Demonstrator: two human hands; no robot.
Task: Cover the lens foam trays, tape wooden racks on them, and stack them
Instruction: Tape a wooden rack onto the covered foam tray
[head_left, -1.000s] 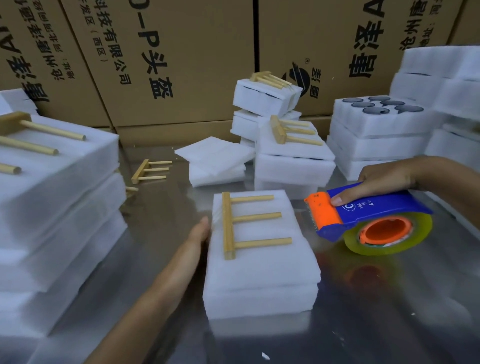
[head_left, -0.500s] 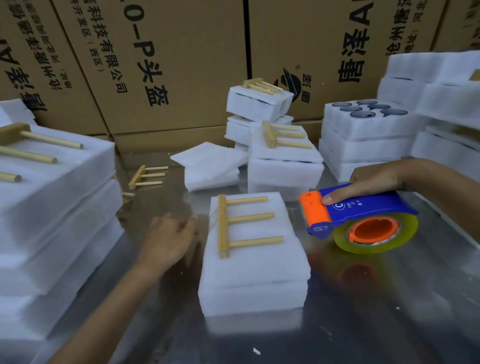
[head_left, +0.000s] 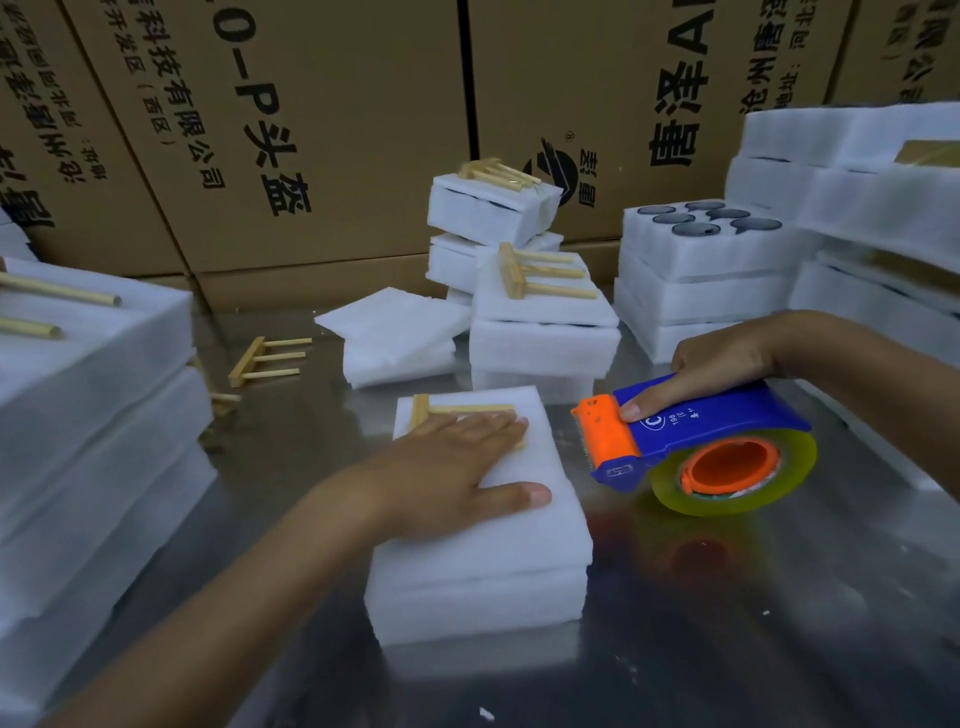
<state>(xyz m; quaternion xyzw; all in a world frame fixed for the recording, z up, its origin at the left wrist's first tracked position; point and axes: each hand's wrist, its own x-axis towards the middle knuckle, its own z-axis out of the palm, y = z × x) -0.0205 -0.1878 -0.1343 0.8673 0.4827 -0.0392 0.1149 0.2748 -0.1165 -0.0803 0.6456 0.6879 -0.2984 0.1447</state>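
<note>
A covered white foam tray (head_left: 483, 566) lies on the metal table in front of me. A wooden rack (head_left: 447, 410) lies on its far end, mostly hidden under my left hand (head_left: 457, 462), which presses flat on it with straight fingers. My right hand (head_left: 701, 374) grips a blue and orange tape dispenser (head_left: 696, 441) with a clear tape roll, held just right of the tray, its orange cutter end close to the tray's edge.
Finished trays with racks are stacked at the left (head_left: 88, 415) and behind (head_left: 540, 322). An open tray with dark lenses (head_left: 706, 234) tops a stack at right. A loose rack (head_left: 265, 358) and foam sheets (head_left: 400, 332) lie further back. Cardboard boxes (head_left: 311, 130) wall the rear.
My left hand moved from the table beside the tray up onto the rack and now presses it down. The tape dispenser stayed to the right of the tray.
</note>
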